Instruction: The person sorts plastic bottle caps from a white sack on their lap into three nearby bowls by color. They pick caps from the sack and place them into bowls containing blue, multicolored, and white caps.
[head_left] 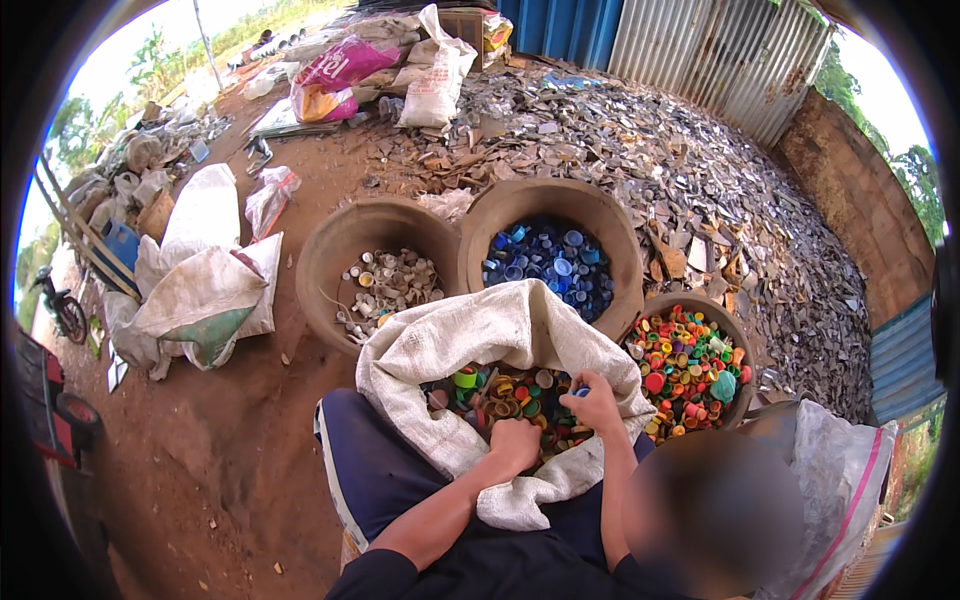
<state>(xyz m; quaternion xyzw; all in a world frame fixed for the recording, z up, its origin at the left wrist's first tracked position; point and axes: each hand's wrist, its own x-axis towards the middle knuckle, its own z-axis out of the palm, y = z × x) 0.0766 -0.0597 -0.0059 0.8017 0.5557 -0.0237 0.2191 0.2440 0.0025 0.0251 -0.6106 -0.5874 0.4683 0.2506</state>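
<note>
One sack (405,380) sits in the person's lap (365,455), its mouth open upward and longer from left to right than from near to far. Mixed caps (510,400) lie inside, too many to count. The left hand (515,442) reaches in among them; its grip is partly hidden, so I cannot tell whether it is closed on anything. The right hand (596,402) is over the right side of the mouth, grip pinched on one blue cap (582,392), too small to show which way it faces. A blurred dark shape (725,500) blocks the view beside the right forearm (617,490), a grey sack (835,480) past it.

Three basins stand just beyond: the right one (730,325) with multicoloured caps (690,370), the left one (330,250) with white caps (400,285), the middle one (550,200) with blue caps (560,265). The sack's raised rim hides the near edges of the last two. Well apart on the left, pale sacks (205,295) overlap on brown soil (220,440). Farther off spreads a scrap heap (700,190), one purple bag (345,65) to its left, metal sheets (700,60) behind.
</note>
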